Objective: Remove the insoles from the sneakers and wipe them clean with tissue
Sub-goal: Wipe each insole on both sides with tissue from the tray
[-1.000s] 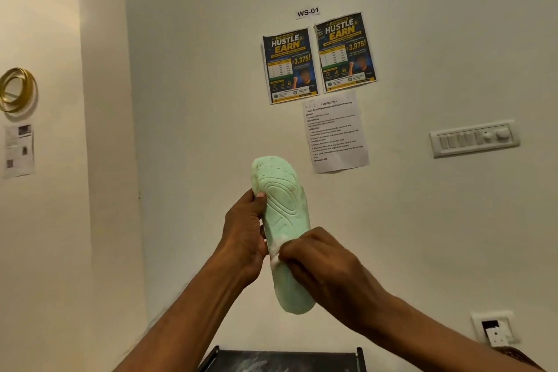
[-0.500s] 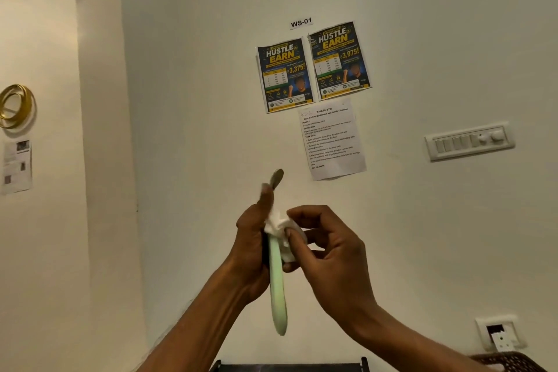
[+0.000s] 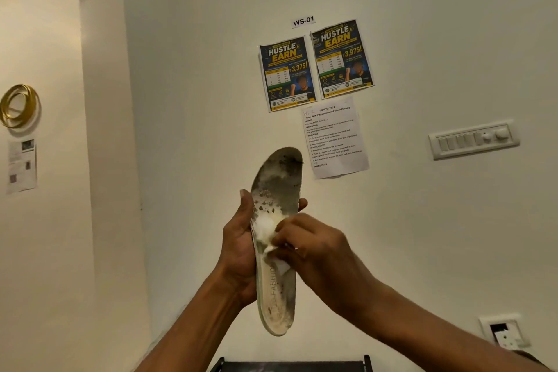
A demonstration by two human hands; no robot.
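Insole (image 3: 274,287) held up in air at chest level in front of wall, roughly upright, toe end up and leaning slightly R, heel end down. Printed face toward cam: "FASHION" lettering legible on lower half, dark grime over toe area, patchy specks mid-length, pale green rim visible along heel edge. L hand (image 3: 238,251) grips insole from behind at mid-length, thumb along L edge, one fingertip showing past R edge. R hand (image 3: 314,248) has fingers curled, pinching wad of white tissue (image 3: 267,228) and pressing it against insole's middle; hand somewhat blurred. Tissue in contact w/ insole surface just above the lettering. Sneakers not in view. Bkgd, wall: "WS-01" label (image 3: 303,21), two blue/yellow posters (image 3: 287,74) side by side below it, task sheet (image 3: 333,137) under those, switch panel (image 3: 472,139) to R, socket (image 3: 502,334) low R. L side wall: gold rings (image 3: 19,106), small paper (image 3: 21,164) beneath. Dark frame (image 3: 290,367) at bottom edge, type cannot be determined.
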